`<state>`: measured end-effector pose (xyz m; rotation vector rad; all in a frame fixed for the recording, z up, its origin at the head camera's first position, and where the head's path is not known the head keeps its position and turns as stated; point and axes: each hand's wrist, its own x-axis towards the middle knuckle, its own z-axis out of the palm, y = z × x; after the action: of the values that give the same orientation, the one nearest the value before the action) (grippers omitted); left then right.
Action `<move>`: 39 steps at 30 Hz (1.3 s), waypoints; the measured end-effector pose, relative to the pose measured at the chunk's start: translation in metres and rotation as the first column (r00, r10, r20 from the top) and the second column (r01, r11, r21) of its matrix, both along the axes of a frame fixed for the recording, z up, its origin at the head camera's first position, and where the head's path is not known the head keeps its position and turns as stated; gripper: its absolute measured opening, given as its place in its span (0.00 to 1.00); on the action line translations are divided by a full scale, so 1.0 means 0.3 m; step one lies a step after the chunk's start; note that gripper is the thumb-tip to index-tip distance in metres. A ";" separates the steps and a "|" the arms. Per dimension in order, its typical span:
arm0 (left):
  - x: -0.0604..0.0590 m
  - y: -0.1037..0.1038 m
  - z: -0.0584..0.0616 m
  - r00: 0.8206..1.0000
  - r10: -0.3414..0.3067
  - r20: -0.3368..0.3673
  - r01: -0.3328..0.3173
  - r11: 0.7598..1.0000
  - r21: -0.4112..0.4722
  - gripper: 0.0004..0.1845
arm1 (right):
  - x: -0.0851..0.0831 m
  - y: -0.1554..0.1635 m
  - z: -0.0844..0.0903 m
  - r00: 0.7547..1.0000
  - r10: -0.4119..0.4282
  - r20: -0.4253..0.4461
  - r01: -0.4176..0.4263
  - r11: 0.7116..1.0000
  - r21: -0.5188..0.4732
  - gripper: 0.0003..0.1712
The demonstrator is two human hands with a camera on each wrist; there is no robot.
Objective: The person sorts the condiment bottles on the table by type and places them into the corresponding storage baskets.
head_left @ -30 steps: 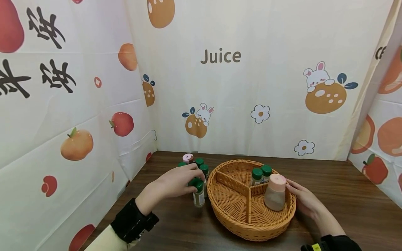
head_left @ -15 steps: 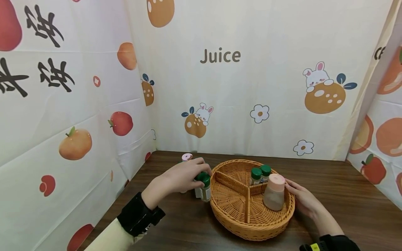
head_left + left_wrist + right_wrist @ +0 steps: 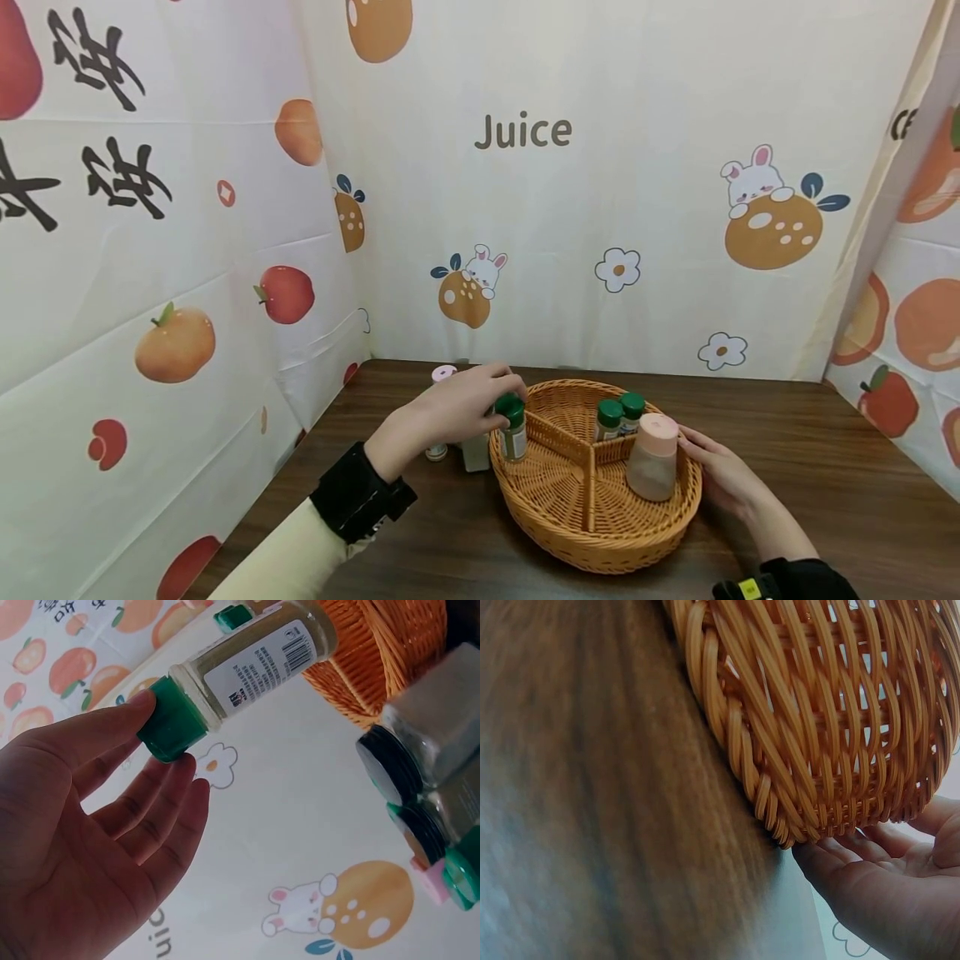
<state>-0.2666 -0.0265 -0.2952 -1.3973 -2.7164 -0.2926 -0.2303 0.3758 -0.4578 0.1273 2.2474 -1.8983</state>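
The green-capped jar is hanging at the left rim of the basket, coming from just outside, so it seems to be crossing this edge. The left hand is pinching its cap; the right hand is touching the basket's right side, fingers nearly straight.

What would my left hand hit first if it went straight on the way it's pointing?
Most likely the wicker basket: the green-capped jar in the left hand overlaps the basket's left rim in the head view. Depth is unclear, so that rim or the divider could come first.
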 end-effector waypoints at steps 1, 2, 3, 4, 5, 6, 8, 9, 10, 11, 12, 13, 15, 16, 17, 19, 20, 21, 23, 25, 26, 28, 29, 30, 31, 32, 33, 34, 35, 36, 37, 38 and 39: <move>-0.004 0.007 -0.001 1.000 -0.003 -0.002 0.003 1.000 0.000 0.18 | 0.000 0.000 -0.001 1.000 0.003 -0.001 -0.003 1.000 -0.006 0.42; -0.008 0.015 -0.002 1.000 -0.005 -0.003 0.005 1.000 0.001 0.18 | -0.001 0.001 -0.001 1.000 0.006 -0.003 -0.006 1.000 0.000 0.42; -0.012 0.022 -0.003 1.000 -0.008 -0.002 0.008 1.000 0.005 0.19 | -0.001 0.000 -0.001 1.000 0.002 -0.002 -0.002 1.000 0.004 0.43; -0.015 0.029 -0.004 1.000 -0.010 0.002 0.010 1.000 0.009 0.20 | 0.000 -0.001 -0.001 1.000 0.002 -0.002 -0.002 1.000 0.003 0.43; -0.019 0.035 -0.005 1.000 -0.012 0.004 0.012 1.000 0.012 0.21 | 0.000 -0.003 0.000 1.000 -0.003 0.000 0.003 1.000 0.004 0.43; -0.022 0.041 -0.007 1.000 -0.016 0.004 0.016 1.000 0.015 0.21 | 0.000 -0.004 0.000 1.000 -0.005 0.002 0.005 1.000 0.004 0.43; -0.028 0.052 -0.009 1.000 -0.021 0.003 0.021 1.000 0.018 0.22 | -0.001 -0.006 0.001 1.000 -0.004 0.004 0.004 1.000 -0.006 0.43; -0.031 0.057 -0.010 1.000 -0.024 0.002 0.024 1.000 0.019 0.22 | 0.000 -0.007 0.001 1.000 -0.005 0.006 0.005 1.000 -0.017 0.44; -0.034 0.063 -0.011 1.000 -0.025 0.005 0.024 1.000 0.018 0.22 | 0.000 -0.008 0.003 1.000 -0.008 0.009 0.008 1.000 -0.026 0.44; -0.035 0.069 -0.010 1.000 -0.024 0.008 0.024 1.000 0.017 0.22 | -0.001 -0.009 0.004 1.000 -0.012 0.011 0.012 0.999 -0.031 0.44; -0.037 0.075 -0.010 1.000 -0.023 0.012 0.022 1.000 0.014 0.21 | -0.001 -0.008 0.004 1.000 -0.005 0.007 0.005 0.999 -0.034 0.44; -0.038 0.082 -0.009 1.000 -0.019 0.018 0.019 1.000 0.012 0.21 | -0.001 -0.008 0.005 1.000 -0.002 0.004 0.002 0.999 -0.034 0.44; -0.042 0.097 -0.008 0.999 -0.011 0.031 0.011 1.000 0.009 0.20 | 0.000 -0.007 0.006 1.000 -0.003 -0.001 0.003 1.000 -0.027 0.44; -0.044 0.105 -0.008 0.999 -0.004 0.036 0.004 1.000 0.004 0.20 | 0.000 -0.007 0.006 1.000 -0.001 -0.005 0.001 1.000 -0.023 0.44; -0.047 0.113 -0.009 0.999 0.000 0.032 0.000 1.000 -0.001 0.20 | 0.001 -0.006 0.005 1.000 0.002 -0.009 -0.002 1.000 -0.021 0.43; -0.054 0.130 -0.011 1.000 0.007 0.020 -0.007 1.000 -0.014 0.20 | 0.002 -0.006 0.003 1.000 0.002 -0.015 -0.002 1.000 -0.021 0.43; -0.060 0.138 -0.013 1.000 0.011 0.012 -0.011 1.000 -0.020 0.20 | 0.002 -0.006 0.003 1.000 0.002 -0.017 -0.002 1.000 -0.023 0.43; -0.065 0.146 -0.015 1.000 0.015 0.006 -0.015 1.000 -0.027 0.20 | 0.002 -0.007 0.002 1.000 0.001 -0.018 -0.001 1.000 -0.026 0.43; -0.076 0.161 -0.020 1.000 0.018 -0.010 -0.019 0.999 -0.040 0.20 | 0.002 -0.009 0.001 1.000 -0.001 -0.020 0.001 1.000 -0.023 0.43; -0.085 0.175 -0.023 1.000 0.020 -0.015 -0.020 0.999 -0.048 0.19 | 0.002 -0.011 0.002 1.000 -0.004 -0.020 0.004 1.000 -0.018 0.42; -0.089 0.181 -0.024 1.000 0.019 -0.017 -0.020 0.999 -0.051 0.19 | 0.002 -0.012 0.003 1.000 -0.003 -0.021 0.003 1.000 -0.019 0.42; -0.096 0.194 -0.024 1.000 0.020 -0.018 -0.021 0.998 -0.059 0.19 | 0.001 -0.013 0.005 1.000 -0.001 -0.020 0.000 1.000 -0.026 0.42; -0.099 0.200 -0.023 1.000 0.021 -0.017 -0.022 0.998 -0.062 0.19 | 0.001 -0.014 0.007 1.000 0.001 -0.020 -0.001 1.000 -0.031 0.42; -0.101 0.206 -0.021 1.000 0.023 -0.014 -0.024 0.998 -0.064 0.19 | 0.001 -0.014 0.008 1.000 0.002 -0.020 -0.003 0.999 -0.035 0.42; -0.104 0.212 -0.020 1.000 0.028 -0.012 -0.028 0.997 -0.068 0.19 | 0.000 -0.015 0.009 1.000 0.002 -0.019 -0.002 0.999 -0.038 0.42; -0.106 0.219 -0.018 0.999 0.033 -0.008 -0.033 0.997 -0.074 0.19 | 0.000 -0.015 0.009 1.000 0.001 -0.018 -0.001 0.999 -0.036 0.42; -0.109 0.226 -0.017 0.999 0.035 -0.010 -0.036 0.996 -0.081 0.19 | 0.001 -0.015 0.010 1.000 -0.005 -0.015 0.004 1.000 -0.030 0.42; -0.111 0.234 -0.016 0.999 0.036 -0.013 -0.038 0.996 -0.086 0.19 | 0.001 -0.015 0.010 1.000 -0.006 -0.014 0.006 1.000 -0.028 0.42; -0.112 0.241 -0.014 0.999 0.039 -0.019 -0.040 0.995 -0.091 0.19 | 0.002 -0.014 0.010 1.000 -0.006 -0.014 0.006 1.000 -0.025 0.42; -0.114 0.249 -0.014 0.999 0.038 -0.029 -0.041 0.994 -0.099 0.19 | 0.002 -0.014 0.010 1.000 -0.007 -0.013 0.007 1.000 -0.025 0.42; -0.117 0.258 -0.014 0.999 0.034 -0.042 -0.039 0.993 -0.108 0.19 | 0.003 -0.013 0.010 1.000 -0.006 -0.013 0.006 1.000 -0.028 0.42; -0.119 0.266 -0.015 0.998 0.030 -0.054 -0.036 0.993 -0.115 0.19 | 0.004 -0.012 0.010 1.000 -0.005 -0.012 0.005 0.999 -0.033 0.41; -0.121 0.275 -0.017 0.998 0.026 -0.065 -0.034 0.992 -0.120 0.18 | 0.005 -0.011 0.009 1.000 -0.004 -0.011 0.004 0.999 -0.040 0.41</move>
<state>-0.3029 0.0559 -0.3002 -1.3682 -2.7423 -0.0812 -0.2289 0.3723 -0.4549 0.1157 2.2168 -1.9493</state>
